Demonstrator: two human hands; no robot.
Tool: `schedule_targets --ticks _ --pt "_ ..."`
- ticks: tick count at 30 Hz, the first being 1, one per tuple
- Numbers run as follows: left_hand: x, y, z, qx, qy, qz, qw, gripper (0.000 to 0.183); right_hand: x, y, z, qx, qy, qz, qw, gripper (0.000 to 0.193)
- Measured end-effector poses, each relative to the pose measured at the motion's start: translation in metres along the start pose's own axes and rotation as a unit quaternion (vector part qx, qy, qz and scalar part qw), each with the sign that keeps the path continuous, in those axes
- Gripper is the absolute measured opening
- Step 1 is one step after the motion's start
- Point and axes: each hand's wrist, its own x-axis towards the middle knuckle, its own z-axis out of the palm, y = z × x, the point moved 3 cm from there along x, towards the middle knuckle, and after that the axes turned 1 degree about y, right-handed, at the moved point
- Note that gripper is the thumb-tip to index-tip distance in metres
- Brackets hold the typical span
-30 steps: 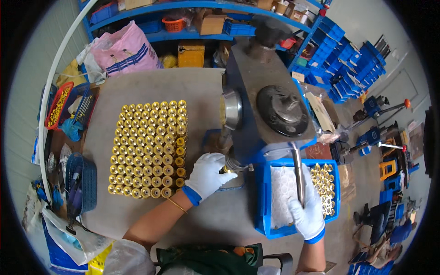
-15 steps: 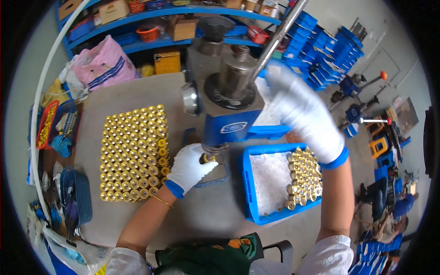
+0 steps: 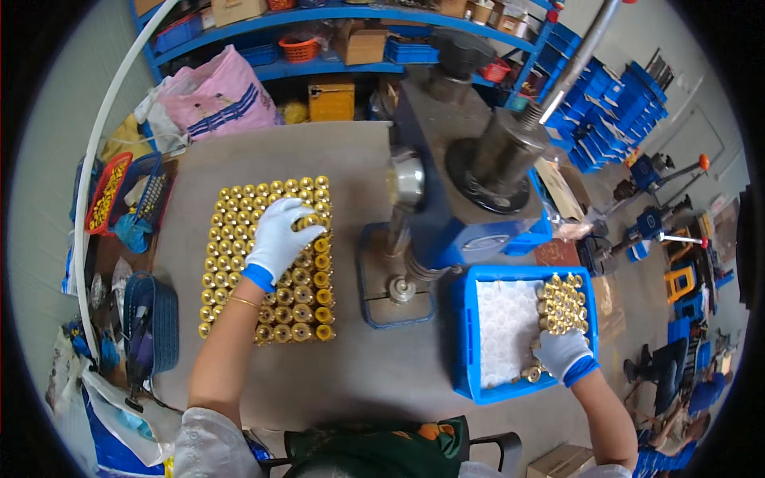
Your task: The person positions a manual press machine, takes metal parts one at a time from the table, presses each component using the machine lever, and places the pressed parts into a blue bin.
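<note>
My left hand (image 3: pixel 279 239), in a white glove with a blue cuff, is over the block of upright round brass fittings (image 3: pixel 231 263) on the table. Its thumb and fingertips curl around one brass fitting (image 3: pixel 313 221) near the block's right side. Down in the blue tray (image 3: pixel 466 342), my gloved right hand (image 3: pixel 564 353) touches the group of brass fittings (image 3: pixel 564 307); its fingertips are partly hidden, so what they grip cannot be made out. Between the hands stands a blue hand press (image 3: pixel 478 231) with a long lever (image 3: pixel 578 68). A small metal seat (image 3: pixel 402 288) shows on its base.
White dimpled lining (image 3: pixel 506 327) covers the tray's bottom. Left of the table are a dark blue basket (image 3: pixel 153 319) and a red basket (image 3: pixel 107 195) of small yellow parts. A pink sack (image 3: pixel 223 95) lies behind. Blue shelving (image 3: pixel 351 16) holds boxes; people sit far right.
My left hand has left the press and moved left to the block of fittings. My right hand has come down from the lever into the tray. The view has shifted.
</note>
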Motion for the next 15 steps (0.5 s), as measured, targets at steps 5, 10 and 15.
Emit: schedule_targets --ticks 5,10,15 --pt "-0.007 0.006 0.001 0.067 -0.029 0.078 0.994 0.036 0.032 -0.017 -0.09 0.165 -0.024 0.12 0.979 0.028" --pt "-0.011 0.01 0.002 0.101 -0.06 0.07 0.991 0.034 0.104 -0.092 -0.136 0.296 0.189 -0.11 0.93 0.035" --pt "-0.016 0.009 0.01 0.124 -0.076 0.059 0.988 0.035 0.158 -0.14 -0.11 0.256 0.253 -0.16 0.919 0.035"
